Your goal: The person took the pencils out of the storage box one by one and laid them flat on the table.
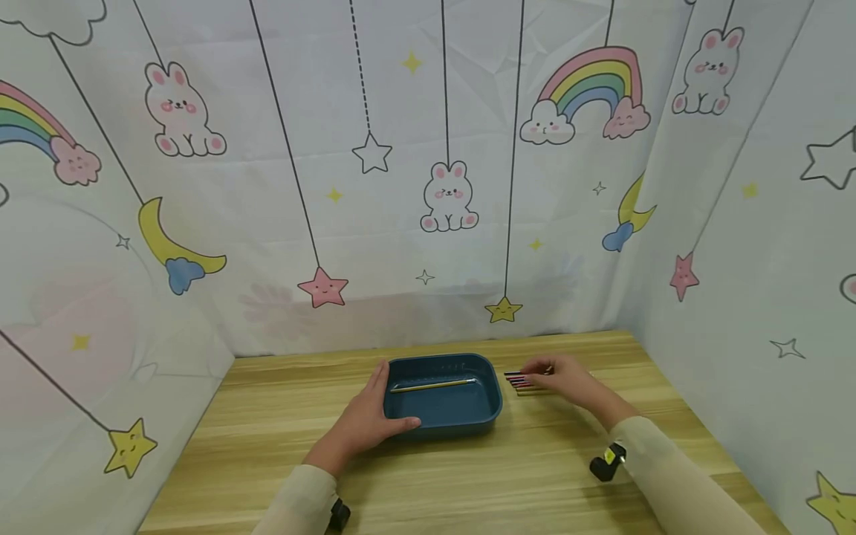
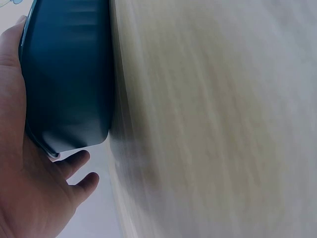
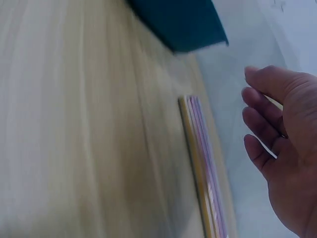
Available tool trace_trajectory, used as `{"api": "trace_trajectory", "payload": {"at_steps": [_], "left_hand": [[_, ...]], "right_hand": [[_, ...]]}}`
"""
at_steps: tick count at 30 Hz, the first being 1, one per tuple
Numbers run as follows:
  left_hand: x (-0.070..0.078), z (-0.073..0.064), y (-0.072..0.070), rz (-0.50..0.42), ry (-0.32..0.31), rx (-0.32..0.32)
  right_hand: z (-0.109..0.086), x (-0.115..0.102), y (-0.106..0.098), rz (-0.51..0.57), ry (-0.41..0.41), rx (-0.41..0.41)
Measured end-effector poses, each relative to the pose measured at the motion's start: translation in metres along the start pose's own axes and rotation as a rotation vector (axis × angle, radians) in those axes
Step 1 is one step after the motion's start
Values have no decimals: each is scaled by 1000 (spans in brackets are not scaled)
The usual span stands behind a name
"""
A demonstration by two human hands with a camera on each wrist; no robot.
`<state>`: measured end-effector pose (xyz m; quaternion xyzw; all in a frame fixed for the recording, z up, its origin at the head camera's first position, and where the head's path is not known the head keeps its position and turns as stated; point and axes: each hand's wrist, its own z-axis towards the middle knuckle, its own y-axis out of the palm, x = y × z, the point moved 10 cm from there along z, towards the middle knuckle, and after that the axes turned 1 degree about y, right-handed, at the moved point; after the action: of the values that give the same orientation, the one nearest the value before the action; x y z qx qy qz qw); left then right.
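A dark blue rectangular bin (image 1: 443, 423) stands on the wooden table with one slender pencil (image 1: 433, 386) lying across its inside. My left hand (image 1: 364, 420) rests against the bin's left end, thumb along the front rim and fingers extended by the left side; the left wrist view shows that hand (image 2: 34, 183) around the bin's corner. To the right of the bin, several thin pencils (image 1: 516, 383) lie side by side. Over them is my right hand (image 1: 560, 379), partly covering them; in the right wrist view this hand (image 3: 287, 124) has loosely bent fingers, nothing between them, apart from the pencils (image 3: 200, 158).
The light wooden tabletop (image 1: 428, 483) ends at a white cloth backdrop (image 1: 388, 223) printed with rabbits, stars and rainbows. More of this cloth hangs at both sides. A small black device (image 1: 607, 462) is strapped at my right wrist.
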<state>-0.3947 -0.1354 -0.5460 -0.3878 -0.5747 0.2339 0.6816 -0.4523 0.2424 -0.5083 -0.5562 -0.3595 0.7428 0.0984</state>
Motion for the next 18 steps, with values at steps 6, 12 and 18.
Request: {"api": "trace_trajectory", "payload": {"at_steps": [6, 12, 18], "left_hand": [[-1, 1, 0, 1, 4, 3], [0, 1, 0, 4, 10, 8], [1, 2, 0, 12, 11, 8]], "right_hand": [[20, -34, 25, 38, -12, -46], [42, -69, 56, 20, -104, -94], [64, -86, 89, 20, -126, -146]]}}
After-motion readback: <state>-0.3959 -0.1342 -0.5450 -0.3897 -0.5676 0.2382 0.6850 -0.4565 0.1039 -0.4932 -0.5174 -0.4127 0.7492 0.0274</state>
